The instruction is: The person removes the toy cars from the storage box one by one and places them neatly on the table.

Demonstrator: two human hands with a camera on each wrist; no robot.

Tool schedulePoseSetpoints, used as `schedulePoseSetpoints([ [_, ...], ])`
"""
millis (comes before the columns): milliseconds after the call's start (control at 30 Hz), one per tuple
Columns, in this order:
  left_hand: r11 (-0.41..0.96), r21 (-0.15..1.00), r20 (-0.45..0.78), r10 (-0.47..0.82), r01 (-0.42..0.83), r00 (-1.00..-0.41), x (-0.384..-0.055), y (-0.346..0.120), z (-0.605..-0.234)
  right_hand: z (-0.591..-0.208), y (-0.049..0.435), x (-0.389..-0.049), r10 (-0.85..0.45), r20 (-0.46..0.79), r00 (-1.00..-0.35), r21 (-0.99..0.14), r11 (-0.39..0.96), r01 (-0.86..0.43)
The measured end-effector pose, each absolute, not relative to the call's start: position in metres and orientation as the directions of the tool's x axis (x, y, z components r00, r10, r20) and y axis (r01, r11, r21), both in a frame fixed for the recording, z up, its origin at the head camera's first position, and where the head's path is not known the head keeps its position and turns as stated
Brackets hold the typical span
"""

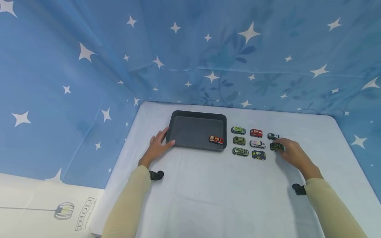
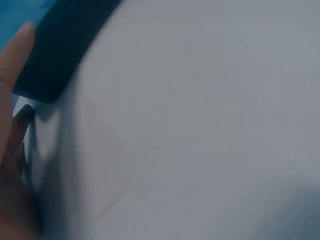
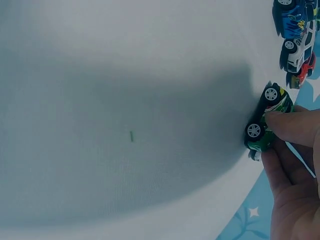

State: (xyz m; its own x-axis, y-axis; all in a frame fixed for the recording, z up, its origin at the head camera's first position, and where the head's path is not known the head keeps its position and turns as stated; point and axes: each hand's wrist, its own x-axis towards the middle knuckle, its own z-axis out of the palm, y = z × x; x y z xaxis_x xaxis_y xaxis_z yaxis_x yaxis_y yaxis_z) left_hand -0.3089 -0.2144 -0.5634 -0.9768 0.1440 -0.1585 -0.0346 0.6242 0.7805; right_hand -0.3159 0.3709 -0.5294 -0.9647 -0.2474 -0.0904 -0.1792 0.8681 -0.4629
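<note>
My right hand (image 1: 290, 152) pinches a dark green toy car (image 1: 276, 146) between thumb and fingers at the right end of the group. The right wrist view shows the thumb on the side of this green toy car (image 3: 268, 120), its wheels facing the camera. A black-and-white toy car (image 1: 273, 136) lies just behind it. My left hand (image 1: 156, 148) is at the near left corner of a dark grey tray (image 1: 196, 146), fingers extended along its side and thumb at its front edge. In the tray's near right corner sits an orange toy car (image 1: 216, 140).
Between tray and right hand, toy cars stand in columns: a bright green one (image 1: 238, 130), an olive one (image 1: 239, 140), a camouflage one (image 1: 240, 151), a red one (image 1: 256, 133), a white one (image 1: 257, 144) and a dark blue one (image 1: 259, 155). A white cloth covers the table (image 1: 208, 198).
</note>
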Motion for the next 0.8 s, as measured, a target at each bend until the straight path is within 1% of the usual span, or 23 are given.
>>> schedulePoseSetpoints([
  [200, 0.620, 0.784, -0.154, 0.156, -0.025, -0.976, -0.313, -0.208, -0.563, -0.529, 0.376, -0.310, -0.217, -0.078, -0.973, -0.467, 0.870, -0.157],
  [400, 0.617, 0.785, -0.177, 0.142, -0.053, -0.974, -0.312, -0.211, -0.565, -0.530, 0.374, -0.310, -0.214, -0.064, -0.975, -0.485, 0.860, -0.157],
  [633, 0.595, 0.804, -0.136, 0.172, -0.007, -0.976, -0.311, -0.207, -0.567, -0.529, 0.376, -0.305, -0.169, 0.047, -0.984, -0.466, 0.868, -0.171],
  [800, 0.598, 0.802, -0.133, 0.155, -0.014, -0.979, -0.304, -0.214, -0.565, -0.534, 0.364, -0.307, -0.160, 0.069, -0.985, -0.503, 0.847, -0.172],
])
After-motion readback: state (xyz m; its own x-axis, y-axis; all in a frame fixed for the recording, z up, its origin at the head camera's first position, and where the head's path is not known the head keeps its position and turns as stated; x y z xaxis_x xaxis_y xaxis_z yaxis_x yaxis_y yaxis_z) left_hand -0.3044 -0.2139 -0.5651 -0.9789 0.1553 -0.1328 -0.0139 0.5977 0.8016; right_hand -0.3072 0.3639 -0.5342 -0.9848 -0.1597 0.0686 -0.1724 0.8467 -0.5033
